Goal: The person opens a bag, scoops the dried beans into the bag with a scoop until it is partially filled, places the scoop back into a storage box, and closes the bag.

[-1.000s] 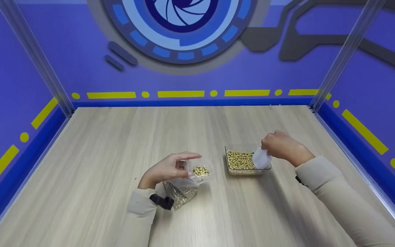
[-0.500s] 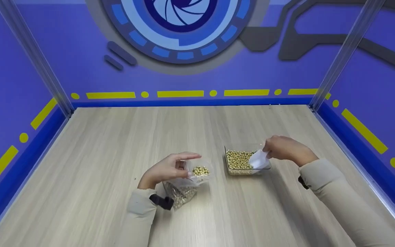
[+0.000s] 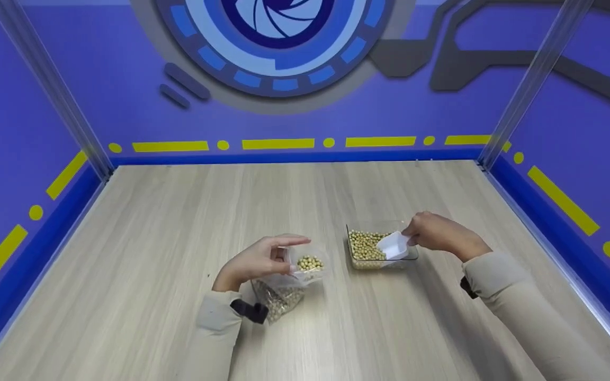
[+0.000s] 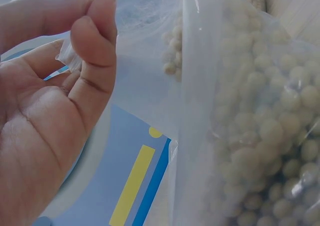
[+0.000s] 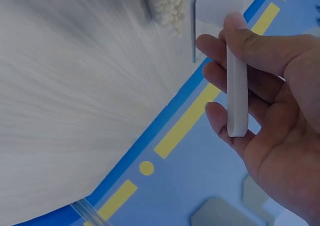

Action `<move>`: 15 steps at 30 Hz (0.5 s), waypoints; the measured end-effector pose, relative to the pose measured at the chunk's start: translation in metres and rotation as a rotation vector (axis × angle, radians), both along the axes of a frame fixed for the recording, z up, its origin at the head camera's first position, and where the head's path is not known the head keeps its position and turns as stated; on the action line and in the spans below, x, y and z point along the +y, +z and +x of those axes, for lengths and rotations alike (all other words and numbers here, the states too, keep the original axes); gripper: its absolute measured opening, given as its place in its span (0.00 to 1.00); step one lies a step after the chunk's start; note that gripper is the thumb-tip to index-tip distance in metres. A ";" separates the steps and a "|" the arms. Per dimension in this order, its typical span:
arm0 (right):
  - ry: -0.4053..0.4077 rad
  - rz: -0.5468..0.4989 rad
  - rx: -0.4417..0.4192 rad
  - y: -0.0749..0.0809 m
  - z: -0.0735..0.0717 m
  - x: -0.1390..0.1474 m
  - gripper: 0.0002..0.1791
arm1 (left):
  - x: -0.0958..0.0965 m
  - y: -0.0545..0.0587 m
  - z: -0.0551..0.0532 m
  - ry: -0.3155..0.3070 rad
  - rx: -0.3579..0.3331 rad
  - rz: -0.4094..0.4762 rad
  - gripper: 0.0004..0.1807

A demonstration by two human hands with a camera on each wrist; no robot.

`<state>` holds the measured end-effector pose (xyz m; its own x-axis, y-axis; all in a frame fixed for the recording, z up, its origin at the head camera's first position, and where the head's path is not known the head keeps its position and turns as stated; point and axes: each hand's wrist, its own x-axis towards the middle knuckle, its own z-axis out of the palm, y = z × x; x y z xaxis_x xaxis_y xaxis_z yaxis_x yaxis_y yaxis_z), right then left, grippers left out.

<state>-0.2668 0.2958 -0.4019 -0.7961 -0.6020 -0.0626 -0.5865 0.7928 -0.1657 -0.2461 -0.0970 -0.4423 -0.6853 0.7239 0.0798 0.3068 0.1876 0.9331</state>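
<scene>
Scoop (image 3: pixel 393 246), clamped in the right hand (image 3: pixel 440 231), points left toward the clear plastic bag (image 3: pixel 281 302) the left hand (image 3: pixel 256 260) pinches.

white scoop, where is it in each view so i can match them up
Head: the white scoop is right of centre, its bowl inside the clear box.
Left wrist: not visible.
Right wrist: upper right of centre, bowl at the top edge, handle held in the right hand.
Shared landmark: yellow wall stripes, in all three views.
</scene>
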 end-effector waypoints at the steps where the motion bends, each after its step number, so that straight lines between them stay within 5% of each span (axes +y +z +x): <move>1: -0.006 -0.010 -0.007 -0.002 0.000 0.000 0.09 | 0.000 0.000 0.000 0.001 -0.005 0.001 0.33; 15: 0.043 -0.124 0.006 -0.016 -0.002 -0.002 0.08 | -0.001 -0.001 0.000 0.003 0.011 -0.012 0.33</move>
<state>-0.2690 0.2938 -0.4179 -0.7693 -0.6386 0.0188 -0.6209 0.7404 -0.2573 -0.2466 -0.0977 -0.4437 -0.6866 0.7227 0.0787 0.3162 0.1994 0.9275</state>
